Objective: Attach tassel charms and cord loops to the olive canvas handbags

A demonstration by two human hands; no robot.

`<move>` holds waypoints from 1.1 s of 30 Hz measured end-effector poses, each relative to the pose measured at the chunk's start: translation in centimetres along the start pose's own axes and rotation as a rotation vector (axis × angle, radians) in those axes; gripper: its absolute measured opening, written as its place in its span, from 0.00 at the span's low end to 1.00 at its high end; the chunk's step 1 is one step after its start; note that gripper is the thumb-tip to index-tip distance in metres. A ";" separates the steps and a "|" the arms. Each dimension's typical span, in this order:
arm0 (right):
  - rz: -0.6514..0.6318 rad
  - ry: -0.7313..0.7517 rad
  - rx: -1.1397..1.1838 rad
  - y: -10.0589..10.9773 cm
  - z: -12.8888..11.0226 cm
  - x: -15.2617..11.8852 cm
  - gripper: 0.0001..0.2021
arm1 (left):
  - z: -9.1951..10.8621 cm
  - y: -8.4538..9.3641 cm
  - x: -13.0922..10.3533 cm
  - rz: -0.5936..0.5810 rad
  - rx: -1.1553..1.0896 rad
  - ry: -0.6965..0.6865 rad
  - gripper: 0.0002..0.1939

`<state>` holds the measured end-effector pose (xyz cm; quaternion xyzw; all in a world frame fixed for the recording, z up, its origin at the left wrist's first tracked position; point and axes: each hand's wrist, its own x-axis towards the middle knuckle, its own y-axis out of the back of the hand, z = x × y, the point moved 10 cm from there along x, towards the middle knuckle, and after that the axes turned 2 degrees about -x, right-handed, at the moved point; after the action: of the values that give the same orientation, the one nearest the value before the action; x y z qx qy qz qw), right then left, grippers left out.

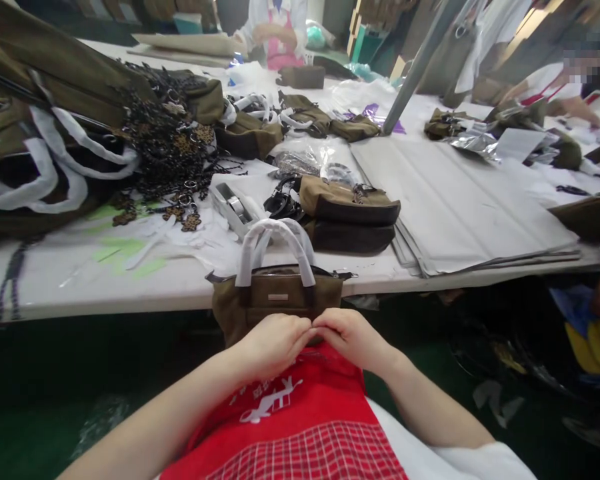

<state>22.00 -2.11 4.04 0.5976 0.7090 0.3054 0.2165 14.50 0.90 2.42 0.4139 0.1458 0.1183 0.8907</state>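
A: Grip?
B: Left hand (273,339) and right hand (353,339) meet at curled fingertips above the red apron (325,400). Whether something small is pinched there: cannot tell.
A: Bag position?
B: Olive-brown handbag (257,301), upright, just beyond the hands, at the near edge of the white table (55,287). Base hidden; support unclear.
A: Failure modes?
B: Judged: if the base lacks support, a knock could drop it toward the green floor (25,393). Pushed forward, its wrapped handles (245,257) might catch the tape dispenser (236,208) and tear their white covering.
A: Room?
B: Ahead, tight: dispenser plus a brown-and-black bag (353,213). Right: stacked white sheets (465,207) run close to the edge; a sideways sweep could shift them. Left: best room, a tabletop strip before the green scraps (130,257). Further back, heaped black chains (155,147) could snag.
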 end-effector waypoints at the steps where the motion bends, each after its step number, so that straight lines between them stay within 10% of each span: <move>1: 0.000 -0.017 0.030 0.1 0.3 -0.1 0.09 | 0.1 0.1 0.4 0.013 -0.003 -0.001 0.23; 13: -0.165 -0.091 0.202 -4.7 0.0 1.4 0.10 | -2.9 -0.7 -2.5 0.223 -0.079 0.196 0.19; 19: -0.123 -0.022 0.153 -3.4 -1.4 4.7 0.11 | -6.1 2.0 -6.7 0.589 -0.386 0.228 0.23; 26: 0.191 0.329 0.130 4.1 -12.2 19.0 0.09 | -9.1 3.4 -11.0 0.817 -0.551 0.320 0.25; 33: -0.080 0.075 -0.105 -6.0 -11.5 37.1 0.15 | -10.8 2.9 -14.5 0.825 -0.423 0.381 0.23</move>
<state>2.86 31.62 10.38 0.5448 0.7231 0.3554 0.2326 -3.08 5.49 0.35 0.2185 0.1029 0.5613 0.7916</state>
